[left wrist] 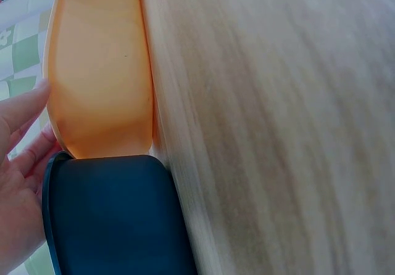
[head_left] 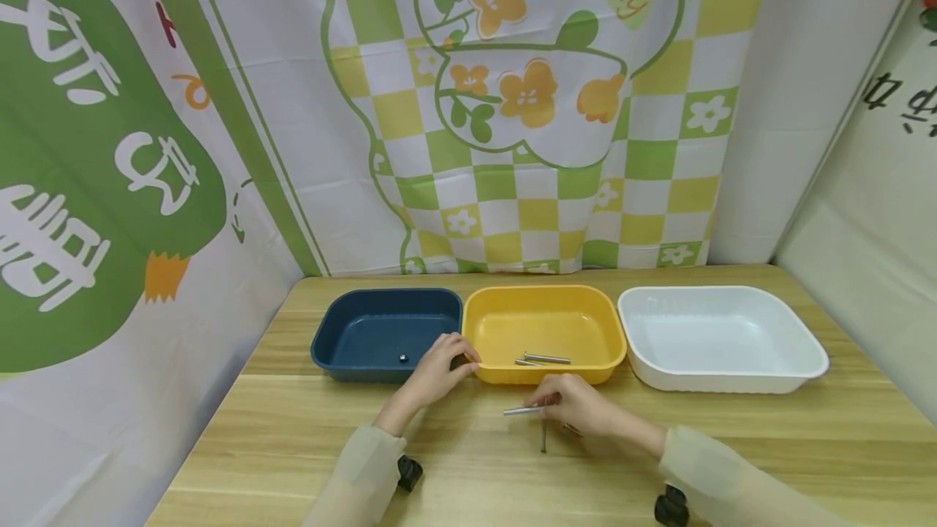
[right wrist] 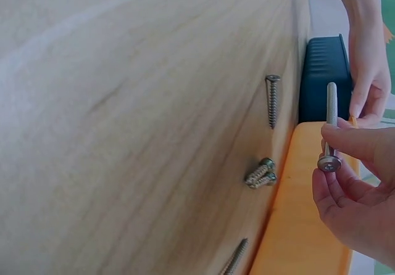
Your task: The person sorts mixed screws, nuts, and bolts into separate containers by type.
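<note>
My right hand (head_left: 581, 407) pinches a silver bolt (right wrist: 332, 105) between thumb and fingers, just in front of the yellow tray (head_left: 512, 376). The bolt's round socket head shows in the right wrist view. At the tray's front left corner, my left hand (head_left: 432, 374) pinches the rim, with the thumb in front (left wrist: 28, 105). Two long bolts (head_left: 547, 359) lie inside the yellow tray. On the table below my right hand are a long screw (right wrist: 272, 99), a small cluster of short screws (right wrist: 260, 173) and another pointed screw (right wrist: 236, 258).
Left of the yellow tray stands a dark blue tray (head_left: 351, 373) holding a small shiny metal piece (head_left: 403, 358). A white tray (head_left: 721, 381) is on the right. Behind the wooden table (head_left: 293, 437) hangs a patterned cloth (head_left: 505, 210).
</note>
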A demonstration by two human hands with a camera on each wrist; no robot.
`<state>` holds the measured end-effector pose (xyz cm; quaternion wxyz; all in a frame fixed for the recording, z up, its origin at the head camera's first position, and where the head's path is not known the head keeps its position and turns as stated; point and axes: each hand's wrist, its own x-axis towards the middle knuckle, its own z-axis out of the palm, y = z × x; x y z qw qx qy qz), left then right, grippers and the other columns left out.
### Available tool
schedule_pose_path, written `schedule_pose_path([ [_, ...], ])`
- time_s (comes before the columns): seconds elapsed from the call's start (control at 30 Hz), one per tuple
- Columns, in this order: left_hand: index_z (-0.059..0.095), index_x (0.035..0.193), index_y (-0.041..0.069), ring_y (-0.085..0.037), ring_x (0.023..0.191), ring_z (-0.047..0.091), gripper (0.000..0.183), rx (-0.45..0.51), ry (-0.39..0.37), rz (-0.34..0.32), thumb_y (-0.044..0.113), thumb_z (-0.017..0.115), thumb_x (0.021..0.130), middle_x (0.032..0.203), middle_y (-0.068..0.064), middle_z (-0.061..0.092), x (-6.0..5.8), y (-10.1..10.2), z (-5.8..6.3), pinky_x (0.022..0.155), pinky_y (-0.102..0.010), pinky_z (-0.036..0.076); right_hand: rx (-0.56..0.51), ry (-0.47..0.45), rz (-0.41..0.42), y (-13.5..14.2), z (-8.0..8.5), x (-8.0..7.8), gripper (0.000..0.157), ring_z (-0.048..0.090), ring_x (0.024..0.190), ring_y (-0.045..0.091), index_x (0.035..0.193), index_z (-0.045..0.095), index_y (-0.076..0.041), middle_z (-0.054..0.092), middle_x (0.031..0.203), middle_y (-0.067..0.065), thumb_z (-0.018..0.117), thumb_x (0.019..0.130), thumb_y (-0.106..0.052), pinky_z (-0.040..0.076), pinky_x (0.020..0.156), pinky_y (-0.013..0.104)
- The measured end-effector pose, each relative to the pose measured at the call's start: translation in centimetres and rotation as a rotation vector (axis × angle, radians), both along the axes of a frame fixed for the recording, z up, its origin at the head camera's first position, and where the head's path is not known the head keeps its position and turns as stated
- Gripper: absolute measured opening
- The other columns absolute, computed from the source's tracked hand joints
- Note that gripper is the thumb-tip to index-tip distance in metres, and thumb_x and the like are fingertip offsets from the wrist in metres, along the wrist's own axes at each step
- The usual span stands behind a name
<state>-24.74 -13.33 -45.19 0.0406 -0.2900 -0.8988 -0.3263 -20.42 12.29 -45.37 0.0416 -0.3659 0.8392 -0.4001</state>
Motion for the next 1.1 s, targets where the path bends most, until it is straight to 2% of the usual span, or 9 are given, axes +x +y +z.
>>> schedule_pose_path([
  [0.2, 0.063, 0.089, 0.013, -0.018, 0.092, 0.048, 0.006, 0.004, 0.003, -0.001, 0.019, 0.062, 0.087, 0.096, 0.001, 0.056, 0.1, 0.0, 0.1, 0.081, -0.033, 0.041, -0.01, 0.052, -0.011, 0.4, 0.2, -0.1, 0.018, 0.051, 0.071, 0.004, 0.088, 0.071, 0.0, 0.064, 0.078, 0.004, 0.064, 0.075, 0.009, 0.044, 0.062, 0.021],
  [0.43, 0.063, 0.089, 0.013, -0.019, 0.092, 0.048, 0.007, 0.002, 0.008, -0.005, 0.019, 0.062, 0.087, 0.096, 0.001, 0.056, 0.1, 0.1, 0.1, 0.081, -0.033, 0.041, 0.012, 0.033, -0.035, 0.6, 0.9, 0.2, 0.018, 0.05, 0.071, 0.003, 0.089, 0.071, 0.0, 0.065, 0.08, 0.003, 0.063, 0.075, 0.009, 0.044, 0.062, 0.019],
  [0.67, 0.063, 0.089, 0.013, -0.021, 0.093, 0.049, 0.006, 0.007, 0.007, -0.006, 0.018, 0.062, 0.087, 0.096, 0.001, 0.055, 0.1, 0.1, 0.2, 0.082, -0.034, 0.041, 0.012, 0.031, -0.036, 0.8, 2.3, 0.7, 0.017, 0.054, 0.074, 0.005, 0.09, 0.071, -0.001, 0.064, 0.082, 0.002, 0.063, 0.078, 0.007, 0.046, 0.065, 0.021],
  [0.9, 0.063, 0.088, 0.013, -0.019, 0.093, 0.049, 0.006, 0.003, 0.012, -0.006, 0.019, 0.062, 0.087, 0.095, 0.001, 0.056, 0.0, 0.1, 0.1, 0.082, -0.034, 0.041, -0.002, 0.028, -0.026, 1.3, 3.4, 0.5, 0.017, 0.049, 0.073, 0.003, 0.093, 0.07, 0.001, 0.064, 0.083, 0.006, 0.063, 0.079, 0.007, 0.044, 0.064, 0.02],
  [1.1, 0.063, 0.088, 0.013, -0.017, 0.093, 0.048, 0.008, -0.005, 0.021, -0.005, 0.02, 0.062, 0.087, 0.095, 0.001, 0.055, 0.0, 0.1, 0.0, 0.082, -0.033, 0.041, -0.012, 0.033, -0.028, 1.7, 3.9, 0.1, 0.017, 0.051, 0.075, 0.004, 0.095, 0.07, 0.001, 0.064, 0.085, 0.006, 0.062, 0.081, 0.005, 0.046, 0.067, 0.021],
])
